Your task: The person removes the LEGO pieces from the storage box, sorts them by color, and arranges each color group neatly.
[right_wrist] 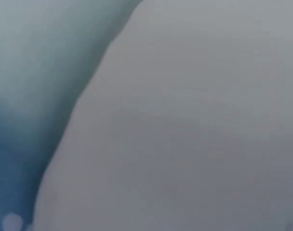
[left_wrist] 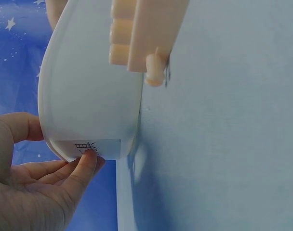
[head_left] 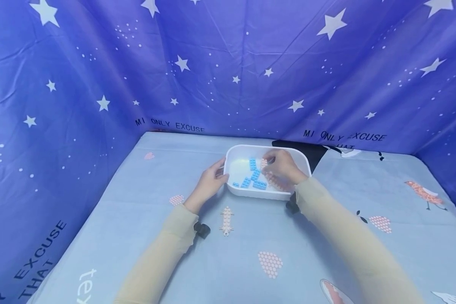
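Though plain white, tray [head_left: 256, 194] bright with blue bricks [head_left: 255, 175], in grip of left fingers [left_wrist: 83, 172], right fingers [head_left: 276, 155] unclear

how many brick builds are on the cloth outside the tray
1: the peach brick build, lying on the cloth between the sleeves, below the white tray in the head view; the sleeves might hide others.

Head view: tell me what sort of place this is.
Probably a curtained-off tabletop workspace: starry blue drapes hang around a cloth-covered table, where a white tray holds blue toy bricks.
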A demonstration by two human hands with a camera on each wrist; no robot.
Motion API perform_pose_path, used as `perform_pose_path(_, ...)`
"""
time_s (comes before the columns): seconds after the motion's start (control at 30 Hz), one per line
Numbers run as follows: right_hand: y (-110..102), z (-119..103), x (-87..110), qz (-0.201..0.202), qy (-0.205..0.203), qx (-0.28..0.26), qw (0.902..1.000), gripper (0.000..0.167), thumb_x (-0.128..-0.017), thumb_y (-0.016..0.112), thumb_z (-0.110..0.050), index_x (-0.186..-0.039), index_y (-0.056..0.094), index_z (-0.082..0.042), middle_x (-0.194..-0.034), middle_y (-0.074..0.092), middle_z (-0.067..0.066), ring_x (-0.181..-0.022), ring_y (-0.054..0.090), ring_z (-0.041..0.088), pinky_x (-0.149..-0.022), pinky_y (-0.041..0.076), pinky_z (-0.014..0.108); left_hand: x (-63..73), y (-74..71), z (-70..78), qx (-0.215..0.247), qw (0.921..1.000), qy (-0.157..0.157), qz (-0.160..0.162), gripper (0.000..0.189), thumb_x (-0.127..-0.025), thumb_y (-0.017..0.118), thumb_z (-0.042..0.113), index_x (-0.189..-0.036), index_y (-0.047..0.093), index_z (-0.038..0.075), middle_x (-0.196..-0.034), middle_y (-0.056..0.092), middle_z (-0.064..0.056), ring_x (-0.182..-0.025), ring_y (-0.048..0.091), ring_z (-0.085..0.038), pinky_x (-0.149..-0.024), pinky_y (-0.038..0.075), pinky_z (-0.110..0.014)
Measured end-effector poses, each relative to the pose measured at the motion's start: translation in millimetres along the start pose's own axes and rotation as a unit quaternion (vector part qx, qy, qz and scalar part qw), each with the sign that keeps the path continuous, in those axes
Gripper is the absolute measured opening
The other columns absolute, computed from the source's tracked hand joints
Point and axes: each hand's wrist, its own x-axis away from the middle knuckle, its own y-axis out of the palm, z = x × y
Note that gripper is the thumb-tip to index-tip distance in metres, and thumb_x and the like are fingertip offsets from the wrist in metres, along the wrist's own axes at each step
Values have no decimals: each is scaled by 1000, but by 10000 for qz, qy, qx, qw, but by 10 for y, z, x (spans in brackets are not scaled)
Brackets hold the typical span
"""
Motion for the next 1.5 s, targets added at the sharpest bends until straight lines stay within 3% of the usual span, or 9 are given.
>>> perform_pose_path(0.4,-78,-80,192,63,-170,34,9998,43,-82,74,-11,-124,63,-3,-116,64,18,-106,59,31,-95,51,43,9,21,-69,77,10000,4,-13,62,-94,56,9,-151,32,9,-152,40,-15,-131,51,-32,-107,47,-37)
perform_pose_path(0.77,-96,-351,575,180,-524,-46,9985,42,-82,77,-15,-121,66,-6,-111,66,16,-102,63,31,-94,54,42,23,17,-109,7,10000,-95,11,62,-94,56,11,-151,32,11,-153,39,-14,-133,49,-29,-108,46,-33)
perform_pose_path(0.9,-59,-415,695,265,-793,2,9965,40,-81,77,-17,-118,67,-7,-107,66,14,-99,63,30,-91,54,42,29,20,-123,-6,10000,-92,13,62,-94,56,11,-151,32,11,-153,38,-14,-133,49,-30,-108,46,-34)
perform_pose_path(1.1,45,-470,913,478,-1506,-139,9873,38,-77,80,-12,-112,69,-2,-97,68,14,-89,65,29,-84,58,42,29,26,-109,-22,9999,-109,17,61,-95,55,11,-151,32,10,-154,38,-14,-133,49,-30,-107,47,-33)
perform_pose_path(1.3,137,-515,1113,321,-1744,-256,9838,36,-76,81,-10,-109,69,-3,-95,69,10,-89,65,26,-84,58,41,15,20,-85,-57,10000,-68,-8,61,-96,55,11,-152,31,10,-154,37,-13,-132,50,-29,-107,46,-33)
perform_pose_path(1.5,233,-568,1258,66,-1990,32,9800,39,-72,85,-16,-107,69,-8,-94,68,4,-87,66,23,-82,59,40,-50,-5,-29,-153,9999,70,4,61,-96,55,11,-152,31,9,-154,36,-13,-134,47,-29,-109,45,-33)
